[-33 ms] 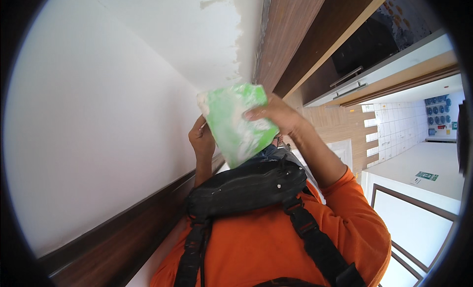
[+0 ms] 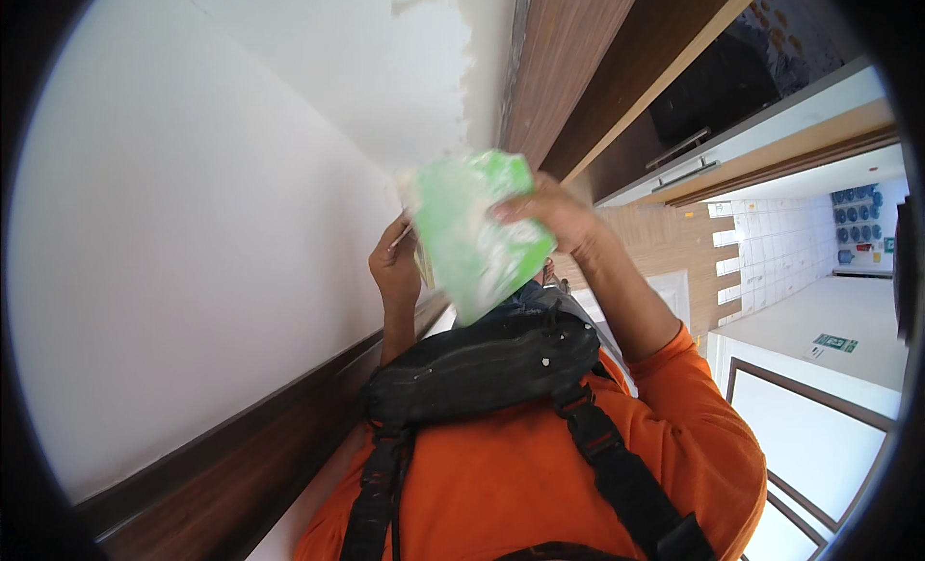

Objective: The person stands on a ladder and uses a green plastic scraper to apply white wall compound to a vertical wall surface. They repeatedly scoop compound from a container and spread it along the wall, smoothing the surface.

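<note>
My right hand [image 2: 564,221] grips a flat green piece [image 2: 458,253] by its right side, my thumb across its face. The piece is smeared with white material and slightly blurred. My left hand [image 2: 395,260] is at the piece's left, fingers closed on something thin and pale, partly hidden behind it, that I cannot make out. A black padded chest bag [image 2: 482,368] with straps lies across my orange top just below both hands.
A white wall [image 2: 193,233] with patchy plaster and a dark wood strip [image 2: 222,465] run along my left. Wooden boards [image 2: 568,60] and a drawer front with handles [image 2: 713,151] stand upper right. Beyond lie wood-look flooring [image 2: 646,243], several blue water jugs [image 2: 853,214] and framed panes [image 2: 809,436].
The green piece has moved slightly rightward and up, with my right hand shifting the same way. More of the thin pale thing at my left fingers shows.
</note>
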The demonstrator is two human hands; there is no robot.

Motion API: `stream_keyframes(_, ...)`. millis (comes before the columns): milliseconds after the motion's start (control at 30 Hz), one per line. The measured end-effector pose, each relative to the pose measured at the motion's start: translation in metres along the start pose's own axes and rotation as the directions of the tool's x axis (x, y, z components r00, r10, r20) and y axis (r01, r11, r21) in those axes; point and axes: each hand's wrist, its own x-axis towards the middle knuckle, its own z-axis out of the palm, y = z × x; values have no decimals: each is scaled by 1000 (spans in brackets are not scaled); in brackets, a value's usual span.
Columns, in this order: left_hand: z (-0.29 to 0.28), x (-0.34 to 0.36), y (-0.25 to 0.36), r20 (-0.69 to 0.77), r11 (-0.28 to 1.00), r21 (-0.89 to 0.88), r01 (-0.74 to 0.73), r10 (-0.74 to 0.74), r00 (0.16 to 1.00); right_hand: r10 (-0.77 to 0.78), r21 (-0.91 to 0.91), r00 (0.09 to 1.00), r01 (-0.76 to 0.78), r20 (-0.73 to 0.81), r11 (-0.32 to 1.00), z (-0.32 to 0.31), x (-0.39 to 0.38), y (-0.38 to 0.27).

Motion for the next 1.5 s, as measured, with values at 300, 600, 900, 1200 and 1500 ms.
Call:
stream_keyframes(300, 8, 17, 16, 225, 999, -8, -40, 41, 974, 115, 287, 993, -114, 16, 951, -85, 18, 20)
stream_keyframes(600, -28, -18, -93, -240, 913, -19, 407, -399, 885, 64, 463, 848, 222, -526, 858, -1, 38, 121)
stream_keyframes(900, 2, 10, -4, 69, 745, -485, 458, -489, 869, -704, -833, 708, 354, -60, 426, -24, 14, 76)
stream_keyframes(1200, 14, 9, 20, 205, 725, -534, 435, -388, 899, -587, -964, 769, 157, 254, -213, -62, 13, 91)
stream_keyframes(1500, 20, 15, 0, -141, 1000, -7, -10, 9, 990, 124, 215, 949, -62, -289, 975, -50, 1, 72)
